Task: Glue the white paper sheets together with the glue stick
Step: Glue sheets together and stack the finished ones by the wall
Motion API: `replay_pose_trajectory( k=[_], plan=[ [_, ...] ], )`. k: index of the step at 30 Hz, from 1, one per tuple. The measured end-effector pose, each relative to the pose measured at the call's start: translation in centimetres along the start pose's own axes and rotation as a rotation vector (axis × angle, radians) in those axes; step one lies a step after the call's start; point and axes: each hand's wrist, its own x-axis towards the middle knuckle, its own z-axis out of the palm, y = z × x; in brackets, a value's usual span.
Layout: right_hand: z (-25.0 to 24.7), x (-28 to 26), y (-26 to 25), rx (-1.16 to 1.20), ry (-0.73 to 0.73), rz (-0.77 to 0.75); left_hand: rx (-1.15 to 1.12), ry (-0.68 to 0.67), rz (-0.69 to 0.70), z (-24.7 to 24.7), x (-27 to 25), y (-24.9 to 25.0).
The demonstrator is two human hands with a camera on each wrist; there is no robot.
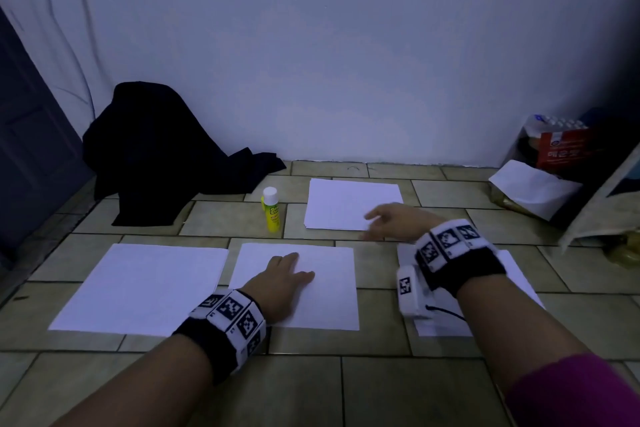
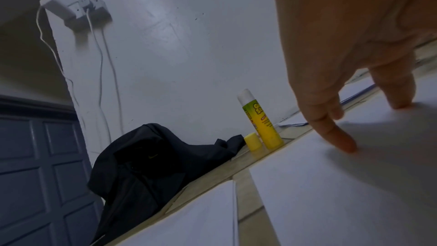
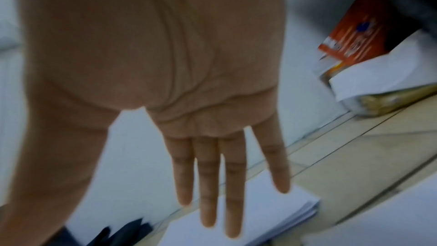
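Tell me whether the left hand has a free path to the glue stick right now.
Probably yes. The left hand lies flat on the middle sheet, holding nothing, and the glue stick stands upright on the floor beyond it, cap off, with only bare tile between them. It would have to let go of the sheet.

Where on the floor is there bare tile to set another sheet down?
Free: the near tiles between the forearms. Crowded: the row of sheets under the left hand, and the far row where the glue stick stands beside the paper stack the right hand reaches.
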Motion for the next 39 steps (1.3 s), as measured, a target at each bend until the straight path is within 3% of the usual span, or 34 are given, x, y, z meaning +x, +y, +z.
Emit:
replay_pose_trajectory(
  k=[10,17,21,26,29,32,34,36,39],
  plan=[
    [4.7,9.0,-10.0,0.199,0.151,-0.197,0.067,-0.101,-0.019,0.3,0.7,-0.5],
    [5.3,10.4,-12.7,0.086,0.242,-0.287,0.099,-0.116,-0.011,0.2,1.0,-0.8],
    [4.8,10.1,-12.0,0.148,0.251,-0.294,0.126,-0.133,-0.008,0.5,1.3,-1.0],
    [2.7,7.8,-8.5,0.258,0.061,-0.271,0.156,-0.127,0.008,0.6,1.2,-1.2],
    [0.9,5.9,-5.7,0.181,0.126,-0.185,0.157,-0.123,-0.007,0.5,0.9,-0.6],
    [-0.7,4.4,-3.5,0.246,0.229,-0.087,0.157,-0.076,-0.036,0.1,0.7,0.5],
    [-0.9,3.7,-2.7,0.317,0.211,-0.035,0.161,-0.022,-0.050,-0.3,0.6,1.2],
    [-0.4,3.1,-2.4,0.371,0.183,-0.023,0.144,0.019,-0.067,-0.5,0.7,1.7],
    [0.8,2.8,-2.5,0.393,0.269,-0.031,0.112,0.040,-0.105,-0.3,0.8,2.3]
  ],
)
